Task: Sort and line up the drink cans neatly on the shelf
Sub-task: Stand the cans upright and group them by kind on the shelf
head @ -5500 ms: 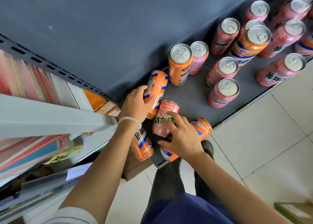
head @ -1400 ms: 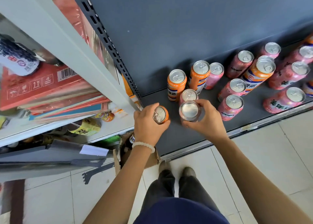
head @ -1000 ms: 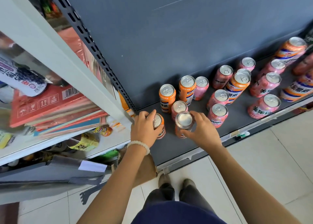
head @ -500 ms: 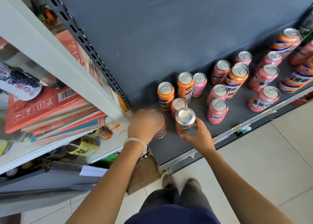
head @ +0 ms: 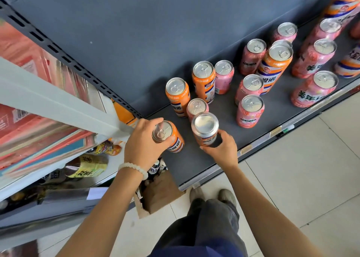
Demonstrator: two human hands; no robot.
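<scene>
Head cam looks straight down at a dark grey shelf (head: 194, 165) with a bunch of drink cans standing on it. Left hand (head: 144, 145) is wrapped around an orange can (head: 167, 136) at the lower middle of the frame, fingers curled over its top rim; it leans a bit. Right hand (head: 222, 149) grips the base of another can (head: 204, 128) just right of that one; its top looks plain silver, no pull tab visible, and the label is mostly hidden.

Right behind those two sit a pink can (head: 196, 107) and two upright orange ones (head: 177, 96) (head: 203, 80), the taller reading "BAYA" or similar, hard to tell. Further right the pink cans say "MIRINDA" (head: 250, 110), and one near the right edge has big Chinese characters (head: 313, 89). Orange-white-blue can (head: 276, 66) stands among them in the middle right.

White bead bracelet (head: 134, 170) on the left wrist. Cardboard box (head: 159, 194) sits on the floor below the shelf edge.
</scene>
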